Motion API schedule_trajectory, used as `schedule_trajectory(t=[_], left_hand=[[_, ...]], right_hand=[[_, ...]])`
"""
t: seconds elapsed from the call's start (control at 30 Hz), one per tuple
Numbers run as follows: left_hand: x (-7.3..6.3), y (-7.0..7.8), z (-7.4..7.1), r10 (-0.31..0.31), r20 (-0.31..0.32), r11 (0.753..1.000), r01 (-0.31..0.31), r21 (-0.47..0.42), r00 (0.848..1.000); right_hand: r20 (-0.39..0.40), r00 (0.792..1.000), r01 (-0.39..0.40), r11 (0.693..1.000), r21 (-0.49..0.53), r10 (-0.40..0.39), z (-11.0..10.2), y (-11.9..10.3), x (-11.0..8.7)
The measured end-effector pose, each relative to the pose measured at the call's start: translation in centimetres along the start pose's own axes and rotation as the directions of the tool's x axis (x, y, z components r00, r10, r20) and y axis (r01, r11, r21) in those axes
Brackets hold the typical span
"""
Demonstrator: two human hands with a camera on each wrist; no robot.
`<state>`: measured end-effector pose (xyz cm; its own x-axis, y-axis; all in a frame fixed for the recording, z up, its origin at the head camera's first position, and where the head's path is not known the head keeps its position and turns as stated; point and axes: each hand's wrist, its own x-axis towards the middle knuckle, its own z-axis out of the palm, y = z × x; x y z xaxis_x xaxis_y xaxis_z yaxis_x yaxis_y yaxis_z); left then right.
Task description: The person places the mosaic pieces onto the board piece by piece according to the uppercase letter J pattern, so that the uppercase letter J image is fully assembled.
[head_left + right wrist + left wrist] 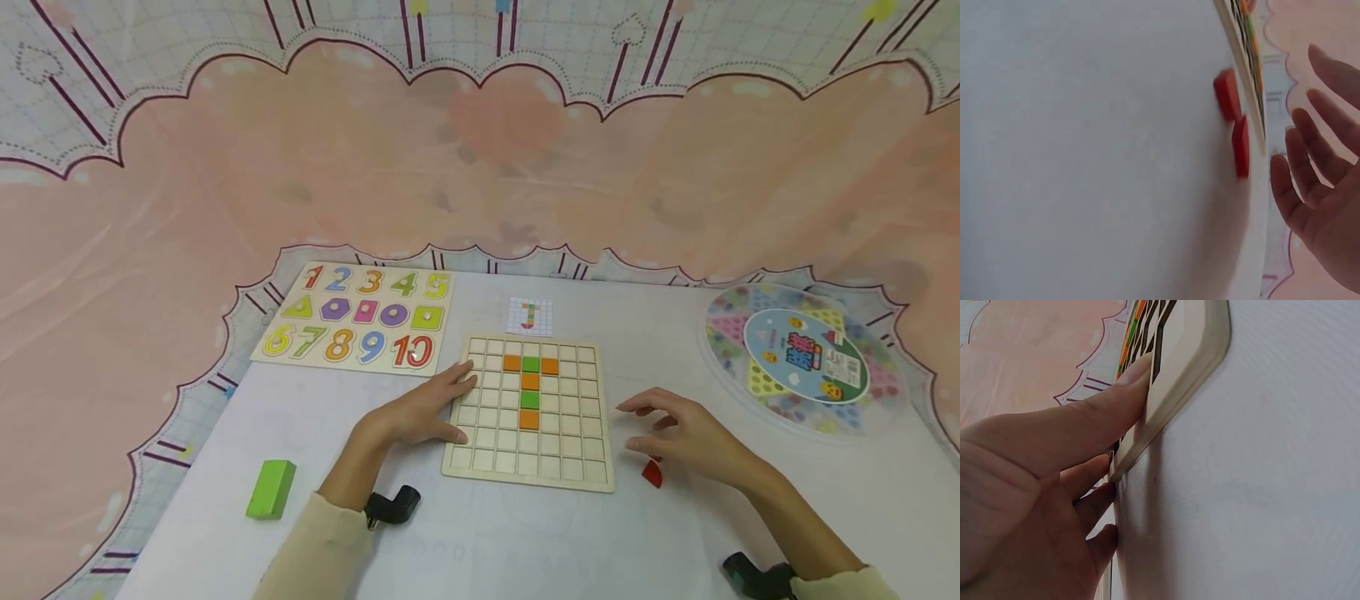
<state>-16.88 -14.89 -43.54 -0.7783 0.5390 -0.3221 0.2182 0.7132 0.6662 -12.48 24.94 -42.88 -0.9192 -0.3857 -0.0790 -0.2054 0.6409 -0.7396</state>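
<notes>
A wooden grid board [573,442] lies on the white table, with orange and green square tiles [530,382] set in a T-like pattern. My left hand [420,408] rests on its left edge, fingers fairly straight; in the left wrist view the thumb [1100,415] lies on the board's face near a corner. Right of the board, my right hand [686,433] hovers with loosely bent fingers and nothing in them. Below it lie two red pieces [1227,95], one of them a red piece [652,473] with a curved side; the hand partly hides the other in the head view.
Behind the board lies a small pattern card [530,317]. A number and shape puzzle board [352,321] is at the back left, a green block [272,489] at the front left. On the right sits a round clear case [806,358] with a printed label.
</notes>
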Motion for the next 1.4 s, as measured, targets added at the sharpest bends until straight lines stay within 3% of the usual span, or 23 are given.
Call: schedule_trajectory(t=[0.23, 0.43, 1.13, 1.4], left_hand=[[0.1, -0.1, 0.0, -0.007, -0.008, 1.0, 0.007, -0.004, 1.0], [0.2, -0.2, 0.2, -0.011, -0.008, 1.0, 0.011, 0.011, 1.0], [0.1, 0.1, 0.1, 0.005, -0.008, 1.0, -0.005, 0.007, 1.0], [0.0, -0.2, 0.2, -0.007, -0.012, 1.0, 0.007, -0.008, 1.0]], right_hand=[[-0.021, 0.999, -0.027, 0.999, -0.044, 0.026, -1.3, 2.4, -2.0], [0.004, 0.999, -0.033, 0.998, -0.054, 0.034, -1.4, 3.6, -2.4], [0.006, 0.994, 0.105, 0.994, -0.006, -0.105, -0.4, 4.3, -2.4], [0.013, 0.997, 0.08, 0.996, -0.028, -0.079, -0.2, 4.5, -2.2]])
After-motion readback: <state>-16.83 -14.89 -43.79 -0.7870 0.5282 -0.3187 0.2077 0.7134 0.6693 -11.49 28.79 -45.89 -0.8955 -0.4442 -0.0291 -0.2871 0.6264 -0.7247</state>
